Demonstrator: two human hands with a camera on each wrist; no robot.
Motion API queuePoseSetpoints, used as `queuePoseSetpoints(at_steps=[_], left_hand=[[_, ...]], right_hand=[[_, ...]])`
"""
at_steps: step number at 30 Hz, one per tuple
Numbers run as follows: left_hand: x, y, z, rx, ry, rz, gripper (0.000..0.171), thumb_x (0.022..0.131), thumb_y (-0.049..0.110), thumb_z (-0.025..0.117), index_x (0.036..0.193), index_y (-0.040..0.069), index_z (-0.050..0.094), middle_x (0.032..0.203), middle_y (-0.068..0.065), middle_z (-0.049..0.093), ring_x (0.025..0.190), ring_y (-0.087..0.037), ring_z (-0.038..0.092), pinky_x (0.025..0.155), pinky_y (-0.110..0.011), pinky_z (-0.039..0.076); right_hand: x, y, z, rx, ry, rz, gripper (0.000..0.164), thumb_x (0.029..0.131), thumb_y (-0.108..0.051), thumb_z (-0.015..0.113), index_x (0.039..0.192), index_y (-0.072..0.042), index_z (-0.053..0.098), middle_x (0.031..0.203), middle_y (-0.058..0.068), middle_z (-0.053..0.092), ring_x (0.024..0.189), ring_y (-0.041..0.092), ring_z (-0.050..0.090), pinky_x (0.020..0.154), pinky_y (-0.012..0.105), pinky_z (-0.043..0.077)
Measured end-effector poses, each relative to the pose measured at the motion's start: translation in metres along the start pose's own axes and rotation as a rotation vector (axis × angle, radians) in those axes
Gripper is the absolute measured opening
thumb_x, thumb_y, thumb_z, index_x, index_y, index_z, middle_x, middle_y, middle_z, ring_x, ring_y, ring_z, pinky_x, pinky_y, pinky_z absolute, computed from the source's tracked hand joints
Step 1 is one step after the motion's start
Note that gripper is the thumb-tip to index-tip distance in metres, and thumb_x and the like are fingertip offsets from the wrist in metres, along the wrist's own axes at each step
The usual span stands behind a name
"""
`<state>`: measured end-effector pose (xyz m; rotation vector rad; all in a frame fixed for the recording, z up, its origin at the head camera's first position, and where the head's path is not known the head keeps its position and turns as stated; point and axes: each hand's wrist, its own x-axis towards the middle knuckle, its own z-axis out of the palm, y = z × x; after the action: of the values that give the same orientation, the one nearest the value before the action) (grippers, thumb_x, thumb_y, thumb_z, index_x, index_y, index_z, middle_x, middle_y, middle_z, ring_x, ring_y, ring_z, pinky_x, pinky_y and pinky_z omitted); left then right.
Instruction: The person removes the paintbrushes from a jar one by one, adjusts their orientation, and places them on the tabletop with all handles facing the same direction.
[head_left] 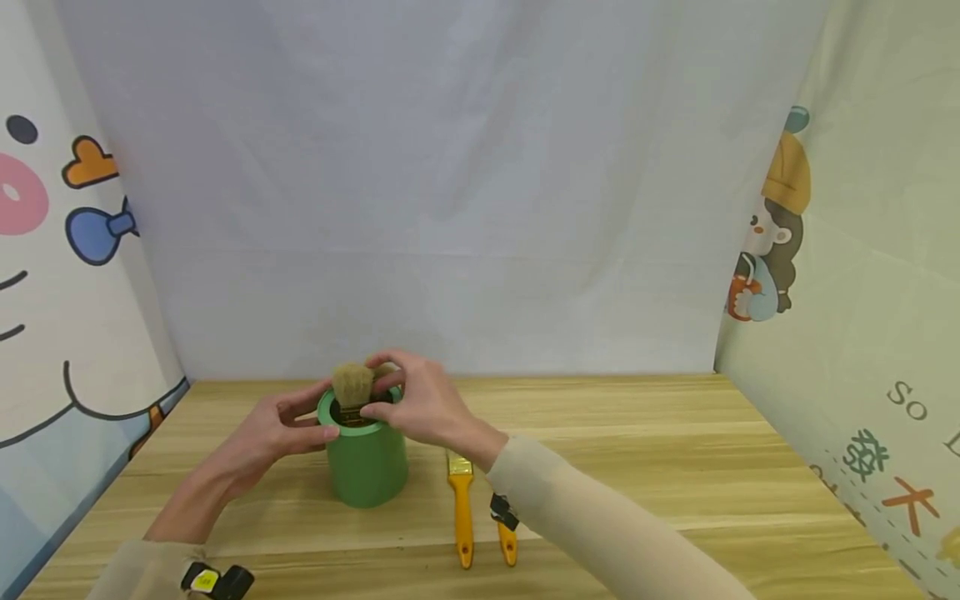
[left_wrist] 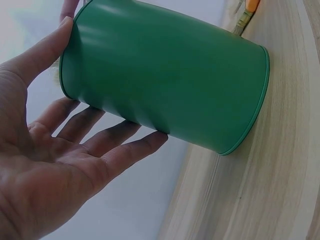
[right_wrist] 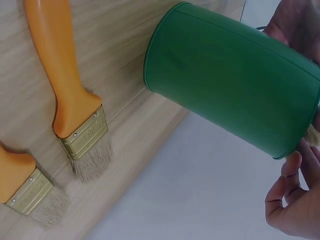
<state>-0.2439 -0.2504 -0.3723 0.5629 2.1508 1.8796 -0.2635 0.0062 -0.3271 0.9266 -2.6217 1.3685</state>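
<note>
A green cylindrical pot (head_left: 367, 471) stands upright on the wooden table. My left hand (head_left: 262, 437) holds it by the upper part, thumb at the near rim and fingers along its far side; the left wrist view shows those fingertips against the green wall. Inside the pot is a paintbrush (head_left: 352, 385), bristles up, with its handle hidden by the wall. At the pot's mouth my right hand (head_left: 427, 404) pinches at the brush, thumb by the metal band and fingers behind the bristles. More pale bristles (head_left: 384, 367) show under those fingers.
Two more paintbrushes with orange handles, one (head_left: 463, 512) and another (head_left: 507, 543) partly under the right sleeve, lie right of the pot with bristles pointing away. A pale cloth (head_left: 450, 208) hangs behind the table, and printed cloths flank both sides.
</note>
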Motion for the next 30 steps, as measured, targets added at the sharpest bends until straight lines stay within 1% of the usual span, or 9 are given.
queuePoseSetpoints(at_steps=[4, 8, 14, 18, 24, 27, 30], left_hand=[[-0.0001, -0.0005, 0.0009, 0.002, 0.007, 0.008, 0.083, 0.100, 0.012, 0.072, 0.167, 0.002, 0.024, 0.168, -0.027, 0.026, 0.142, -0.052, 0.042, 0.098, -0.041, 0.057], [-0.0006, -0.0010, 0.0011, 0.008, 0.008, 0.009, 0.083, 0.101, 0.013, 0.071, 0.167, 0.000, 0.022, 0.169, -0.026, 0.024, 0.143, -0.052, 0.042, 0.098, -0.040, 0.057], [-0.0006, -0.0014, -0.0002, 0.012, 0.001, -0.005, 0.086, 0.101, 0.014, 0.071, 0.167, -0.002, 0.018, 0.169, -0.028, 0.020, 0.144, -0.052, 0.038, 0.100, -0.040, 0.056], [-0.0005, -0.0001, -0.0003, 0.013, 0.000, -0.014, 0.087, 0.101, 0.014, 0.071, 0.167, -0.002, 0.017, 0.170, -0.028, 0.019, 0.145, -0.053, 0.037, 0.100, -0.041, 0.056], [-0.0007, 0.0000, 0.0009, 0.005, 0.005, -0.007, 0.083, 0.101, 0.014, 0.071, 0.167, 0.002, 0.022, 0.169, -0.026, 0.024, 0.144, -0.052, 0.040, 0.099, -0.042, 0.056], [-0.0007, -0.0006, 0.0011, 0.005, 0.008, -0.002, 0.081, 0.102, 0.013, 0.071, 0.168, 0.005, 0.024, 0.169, -0.025, 0.025, 0.143, -0.051, 0.042, 0.098, -0.042, 0.057], [-0.0006, -0.0010, 0.0010, 0.004, 0.007, 0.001, 0.080, 0.102, 0.013, 0.070, 0.168, 0.007, 0.025, 0.169, -0.024, 0.025, 0.143, -0.051, 0.043, 0.098, -0.041, 0.057]], right_hand=[[0.0023, 0.0004, 0.0035, -0.026, 0.012, -0.001, 0.048, 0.091, -0.016, 0.087, 0.134, -0.016, 0.065, 0.101, -0.002, 0.078, 0.099, 0.012, 0.072, 0.078, 0.022, 0.057], [0.0047, -0.0002, 0.0068, -0.055, 0.019, -0.031, 0.049, 0.091, -0.017, 0.087, 0.134, -0.015, 0.065, 0.099, -0.004, 0.077, 0.096, 0.011, 0.071, 0.082, 0.022, 0.056], [0.0067, -0.0014, 0.0097, -0.050, -0.014, -0.067, 0.048, 0.094, -0.014, 0.084, 0.137, -0.015, 0.062, 0.096, -0.006, 0.075, 0.094, 0.007, 0.069, 0.085, 0.022, 0.054], [0.0061, -0.0013, 0.0081, -0.021, -0.029, -0.071, 0.044, 0.097, -0.010, 0.079, 0.137, -0.015, 0.061, 0.098, -0.003, 0.075, 0.092, 0.004, 0.068, 0.083, 0.022, 0.054], [0.0042, 0.0026, 0.0028, 0.056, -0.056, -0.082, 0.043, 0.098, -0.005, 0.076, 0.137, -0.016, 0.060, 0.100, 0.003, 0.076, 0.088, 0.005, 0.068, 0.076, 0.022, 0.055], [0.0037, 0.0049, 0.0011, 0.041, -0.062, -0.097, 0.044, 0.099, -0.005, 0.075, 0.139, -0.016, 0.060, 0.100, 0.003, 0.075, 0.085, 0.005, 0.068, 0.073, 0.021, 0.056], [0.0036, 0.0062, 0.0005, -0.003, -0.064, -0.110, 0.045, 0.099, -0.006, 0.075, 0.141, -0.016, 0.060, 0.100, 0.001, 0.075, 0.084, 0.005, 0.068, 0.073, 0.020, 0.055]])
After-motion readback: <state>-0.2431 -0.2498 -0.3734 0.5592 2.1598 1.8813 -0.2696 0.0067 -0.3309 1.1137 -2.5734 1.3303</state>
